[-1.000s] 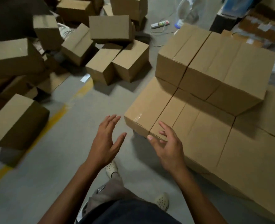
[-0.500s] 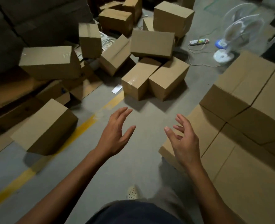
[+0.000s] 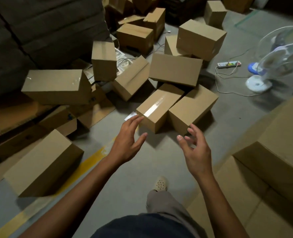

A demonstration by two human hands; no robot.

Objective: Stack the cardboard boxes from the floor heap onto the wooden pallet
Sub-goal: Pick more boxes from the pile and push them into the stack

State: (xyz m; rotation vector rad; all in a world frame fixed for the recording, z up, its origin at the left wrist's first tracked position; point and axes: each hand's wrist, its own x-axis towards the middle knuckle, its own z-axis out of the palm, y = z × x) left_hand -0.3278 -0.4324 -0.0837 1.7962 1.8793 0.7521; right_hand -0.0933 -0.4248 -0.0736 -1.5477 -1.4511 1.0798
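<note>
Grey concrete floor [image 3: 228,127], dim warehouse light, w/ a loose heap [image 3: 175,69] of brown cardboard boxes tumbled across it, some tilted on edge. Nearest one is the taped box [image 3: 156,109], lying flat, clear tape strip shining along its top. A second box [image 3: 192,107] sits touching its right side. Left hand [image 3: 126,140] hovers at the taped box's near-left corner, fingers spread, holding nothing; fingertips overlap that corner from where I look, can't tell if they touch. Right hand [image 3: 195,152] hangs in front & to the right of the taped box, fingers loosely fanned, also empty. Stacked boxes [image 3: 279,143] rise well to the right of it; pallet under them isn't visible. Fan [image 3: 258,84] stands behind-right of it.

Handling, my guess: sealed, stiff walls, prob. light enough for 2 hands, contents unknown. Tape looks slick, so skip it; flat palms on opp. faces, or fingers hooked under the bottom edges. Second box blocks the right face, so near end + far end look the easier hold.
</note>
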